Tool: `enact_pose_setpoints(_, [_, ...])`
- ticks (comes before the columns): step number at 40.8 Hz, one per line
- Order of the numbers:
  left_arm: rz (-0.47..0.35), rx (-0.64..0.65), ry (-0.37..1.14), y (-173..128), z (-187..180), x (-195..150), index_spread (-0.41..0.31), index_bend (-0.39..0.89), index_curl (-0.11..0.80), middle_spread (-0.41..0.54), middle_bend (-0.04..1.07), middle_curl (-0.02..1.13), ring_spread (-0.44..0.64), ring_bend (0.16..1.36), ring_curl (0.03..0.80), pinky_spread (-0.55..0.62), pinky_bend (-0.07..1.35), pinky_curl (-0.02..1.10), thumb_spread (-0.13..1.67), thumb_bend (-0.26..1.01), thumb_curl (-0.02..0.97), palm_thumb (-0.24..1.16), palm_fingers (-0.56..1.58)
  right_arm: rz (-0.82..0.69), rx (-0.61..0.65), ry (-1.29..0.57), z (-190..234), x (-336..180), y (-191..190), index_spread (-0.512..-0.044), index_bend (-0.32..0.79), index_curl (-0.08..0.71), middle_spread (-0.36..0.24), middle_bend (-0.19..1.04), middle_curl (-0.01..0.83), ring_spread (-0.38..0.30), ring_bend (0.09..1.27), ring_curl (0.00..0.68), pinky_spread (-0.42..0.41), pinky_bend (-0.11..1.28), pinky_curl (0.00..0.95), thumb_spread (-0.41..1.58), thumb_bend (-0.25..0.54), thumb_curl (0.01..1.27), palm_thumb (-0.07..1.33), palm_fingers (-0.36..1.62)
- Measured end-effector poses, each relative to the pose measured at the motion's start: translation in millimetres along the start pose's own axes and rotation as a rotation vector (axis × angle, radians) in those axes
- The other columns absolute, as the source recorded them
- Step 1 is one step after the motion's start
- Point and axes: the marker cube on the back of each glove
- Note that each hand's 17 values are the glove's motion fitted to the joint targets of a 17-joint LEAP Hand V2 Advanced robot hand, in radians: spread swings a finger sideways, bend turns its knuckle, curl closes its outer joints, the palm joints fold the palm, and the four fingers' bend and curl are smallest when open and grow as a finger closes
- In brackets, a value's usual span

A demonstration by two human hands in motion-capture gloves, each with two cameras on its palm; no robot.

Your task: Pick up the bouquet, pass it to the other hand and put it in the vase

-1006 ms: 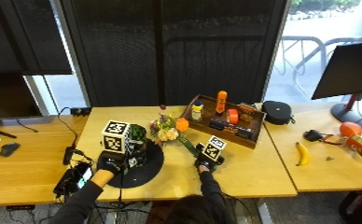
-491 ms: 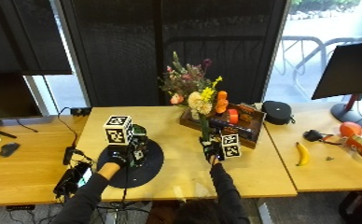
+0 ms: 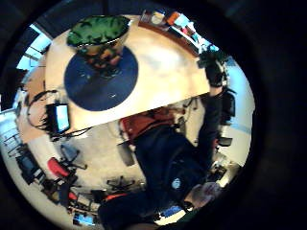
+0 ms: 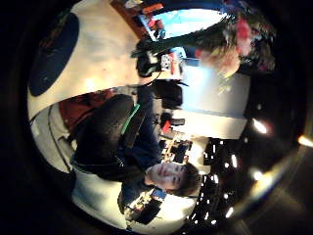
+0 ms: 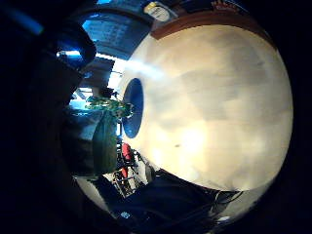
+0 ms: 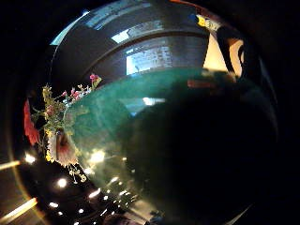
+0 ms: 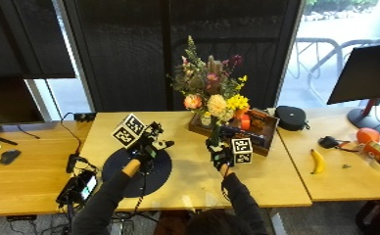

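On the far-left table lie a mouse (image 7: 10, 156) and the dark edge of a monitor (image 7: 4, 105). At the left edge of the centre table (image 7: 274, 178), a phone-like device (image 7: 78, 186) sits among cables. Next comes a round dark blue mat (image 7: 157, 171). The left hand (image 7: 146, 149) is raised above this mat; whether its fingers are curled or straight cannot be told. The left little-finger palm view shows the vase (image 3: 98, 34), green inside, standing on the mat, directly below that hand.

Right of the mat, the right hand (image 7: 220, 152) is raised over bare tabletop with its fingers wrapped round the green stems of the bouquet (image 7: 211, 92). The bouquet is held upright, with pink, yellow and orange blooms well above the hand.

Behind the bouquet, a brown tray (image 7: 264, 137) holds bottles. Just beside the tray lies a black case (image 7: 290, 117). Further right lie a banana (image 7: 318, 161), an orange ball (image 7: 367, 134) and a monitor stand (image 7: 370, 119)
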Motion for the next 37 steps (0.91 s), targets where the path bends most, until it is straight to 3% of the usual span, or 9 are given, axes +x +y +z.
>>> enact_pose_setpoints(4, [0.024,0.023,0.177,-12.8,5.9,18.2,0.012,0.13,0.342,0.244,0.17,0.28,0.28,0.56,0.29,0.3,0.46,0.36,1.11,0.01,0.308,0.29,0.17,0.069,-0.172,-0.171,19.7,-18.7,19.0,-0.236,0.31,0.621,-0.186,0.57,0.676,-0.222,0.65,0.553,-0.253,0.51,0.47,1.07,-0.014,0.36,1.06,1.25])
enact_pose_setpoints(10, [0.028,-0.026,0.427,-31.6,15.0,42.0,0.026,0.13,0.331,0.236,0.17,0.29,0.26,0.57,0.297,0.29,0.49,0.37,1.07,0.0,0.326,0.37,0.18,0.026,-0.255,-0.212,41.2,-39.4,37.5,-0.237,0.3,0.635,-0.184,0.57,0.681,-0.221,0.65,0.555,-0.252,0.51,0.47,1.06,-0.013,0.35,1.07,1.25])
enact_pose_setpoints(15, [0.046,-0.073,0.583,-50.5,26.3,51.9,0.051,0.1,0.308,0.246,0.16,0.28,0.24,0.57,0.299,0.32,0.6,0.39,1.04,-0.01,0.34,0.43,0.2,-0.002,-0.298,-0.182,59.2,-46.9,52.5,-0.237,0.3,0.646,-0.182,0.58,0.683,-0.221,0.66,0.557,-0.254,0.52,0.473,1.06,-0.013,0.35,1.07,1.26])
enact_pose_setpoints(25, [0.077,-0.049,0.695,-70.7,52.8,66.4,0.079,0.12,0.289,0.263,0.17,0.29,0.27,0.58,0.3,0.39,0.66,0.4,0.99,-0.02,0.353,0.48,0.18,-0.015,-0.329,-0.145,88.6,-48.5,60.8,-0.239,0.29,0.664,-0.181,0.57,0.686,-0.22,0.66,0.559,-0.253,0.54,0.476,1.06,-0.014,0.34,1.07,1.26])
enact_pose_setpoints(30, [0.109,-0.024,0.721,-81.5,64.5,72.9,0.081,0.16,0.304,0.237,0.19,0.3,0.26,0.58,0.297,0.38,0.6,0.38,0.95,-0.02,0.364,0.52,0.23,-0.008,-0.36,-0.139,103.2,-50.9,67.3,-0.239,0.28,0.672,-0.181,0.57,0.687,-0.219,0.67,0.56,-0.253,0.54,0.475,1.06,-0.013,0.34,1.08,1.26])
enact_pose_setpoints(36, [0.1,0.011,0.765,-88.0,70.6,75.6,0.043,0.16,0.316,0.117,0.29,0.34,0.18,0.56,0.288,0.35,0.47,0.33,0.93,-0.02,0.371,0.56,0.37,-0.015,-0.397,-0.141,116.4,-52.5,75.0,-0.24,0.28,0.682,-0.181,0.57,0.689,-0.218,0.67,0.56,-0.253,0.54,0.474,1.06,-0.013,0.34,1.08,1.26])
enact_pose_setpoints(37, [0.092,0.022,0.77,-88.1,70.2,75.4,0.012,0.22,0.335,0.065,0.35,0.37,0.14,0.54,0.287,0.31,0.4,0.32,0.93,-0.01,0.378,0.59,0.46,-0.016,-0.401,-0.142,117.5,-52.9,75.7,-0.241,0.28,0.683,-0.181,0.57,0.689,-0.218,0.67,0.56,-0.253,0.53,0.473,1.06,-0.013,0.33,1.08,1.26])
